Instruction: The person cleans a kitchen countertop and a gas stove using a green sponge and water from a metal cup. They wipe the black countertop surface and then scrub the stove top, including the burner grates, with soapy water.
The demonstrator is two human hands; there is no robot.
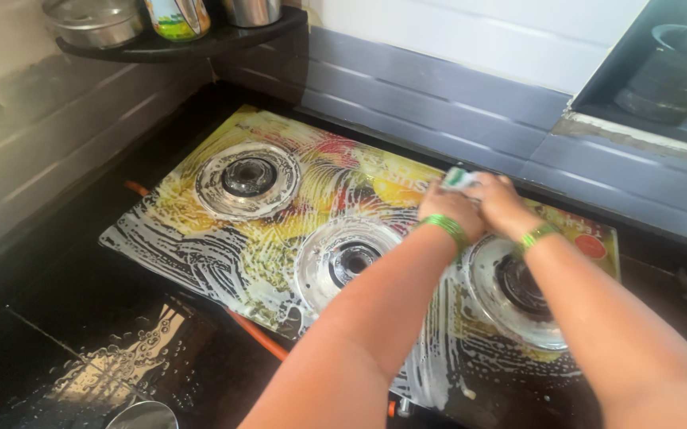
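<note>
- Our left hand [448, 208] and right hand [502, 203] press together, both clamped on a scrub pad [459, 178].
- They rest on the soapy glass stove [280, 238], between two burners [349, 260].

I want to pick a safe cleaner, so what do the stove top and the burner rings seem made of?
Stove top: likely printed glass, glossy and flat, with a colourful picture showing under the soap streaks. Burner rings: apparently polished steel, silvery and reflective. Neither can be confirmed by look alone.
</note>
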